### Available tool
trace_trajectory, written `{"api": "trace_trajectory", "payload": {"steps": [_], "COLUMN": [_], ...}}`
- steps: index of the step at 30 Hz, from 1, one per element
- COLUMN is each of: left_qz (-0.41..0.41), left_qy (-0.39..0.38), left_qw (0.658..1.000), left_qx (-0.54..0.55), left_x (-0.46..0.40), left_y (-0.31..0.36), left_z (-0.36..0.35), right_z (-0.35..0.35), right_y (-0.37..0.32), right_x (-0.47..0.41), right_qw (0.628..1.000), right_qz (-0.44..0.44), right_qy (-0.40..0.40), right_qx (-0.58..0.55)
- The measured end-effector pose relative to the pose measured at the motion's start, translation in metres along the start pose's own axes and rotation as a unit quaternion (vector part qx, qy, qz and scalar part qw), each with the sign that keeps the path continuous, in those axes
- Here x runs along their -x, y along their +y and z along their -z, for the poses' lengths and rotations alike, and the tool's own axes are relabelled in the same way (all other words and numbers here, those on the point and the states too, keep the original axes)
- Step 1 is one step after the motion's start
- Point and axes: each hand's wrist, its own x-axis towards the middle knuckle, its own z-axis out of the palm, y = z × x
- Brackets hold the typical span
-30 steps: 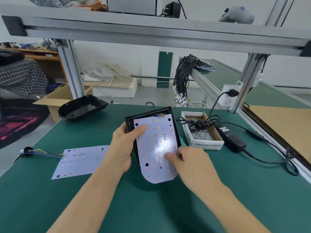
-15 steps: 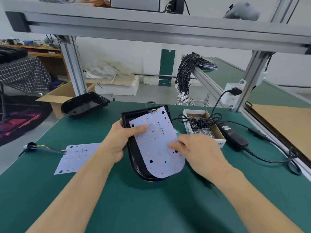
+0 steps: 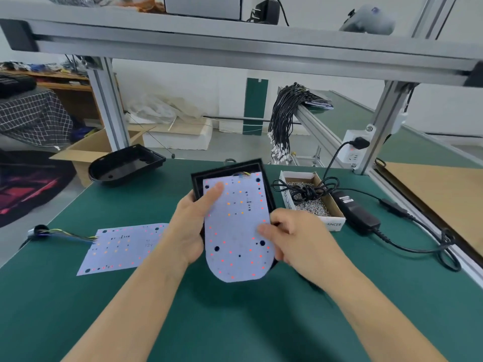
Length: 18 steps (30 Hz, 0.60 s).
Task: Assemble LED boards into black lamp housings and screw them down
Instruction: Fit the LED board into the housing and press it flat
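Observation:
A white LED board [image 3: 236,231] with red and orange dots lies over a black lamp housing [image 3: 230,171], held above the green mat. My left hand [image 3: 192,223] grips the housing's left side, thumb pressed on the board's upper left. My right hand [image 3: 295,241] holds the right side, thumb on the board's edge, fingers curled under the housing. The board's rounded end sticks out past the housing toward me. A second LED board [image 3: 122,246] with coloured wires lies flat on the mat to the left. Another black housing [image 3: 125,165] sits at the back left.
A cardboard box of small screws [image 3: 311,202] stands right of the held housing, a coiled black cable over it. A black power adapter [image 3: 358,212] and its cord run to the right edge. An aluminium frame post [image 3: 376,134] with a socket stands at the back right.
The housing and board have been turned straighter toward me and lifted a little. My right hand has slid from the board's face to its right edge, fingers now under the housing.

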Motion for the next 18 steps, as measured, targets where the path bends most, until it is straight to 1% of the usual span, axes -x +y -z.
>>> {"api": "trace_trajectory", "payload": {"steps": [2, 7, 10, 11, 13, 16, 18], "left_qz": [0.017, -0.016, -0.008, -0.008, -0.006, 0.014, 0.019], "left_qy": [-0.018, 0.003, 0.002, 0.002, 0.006, 0.052, 0.058], "left_qw": [1.0, 0.999, 0.999, 0.999, 0.999, 0.999, 0.998], "left_qx": [0.0, -0.038, -0.054, -0.052, -0.045, -0.003, -0.016], "left_x": [0.002, 0.0, 0.001, 0.002, 0.003, 0.001, -0.001], "left_y": [0.002, 0.006, 0.005, 0.003, 0.0, 0.002, 0.003], "left_z": [-0.002, -0.004, -0.008, -0.01, -0.013, -0.011, -0.009], "right_z": [-0.007, -0.009, -0.01, -0.008, 0.0, 0.001, -0.007], "right_y": [0.003, 0.006, 0.003, 0.002, 0.002, 0.006, 0.01], "right_x": [0.002, 0.002, 0.002, -0.003, -0.012, -0.014, -0.008], "right_qw": [1.0, 0.987, 0.979, 0.98, 0.986, 0.989, 0.99], "right_qz": [0.006, 0.086, 0.119, 0.118, 0.097, 0.081, 0.054], "right_qy": [0.01, 0.101, 0.136, 0.136, 0.11, 0.065, 0.044], "right_qx": [0.02, 0.093, 0.093, 0.082, 0.086, 0.105, 0.123]}}
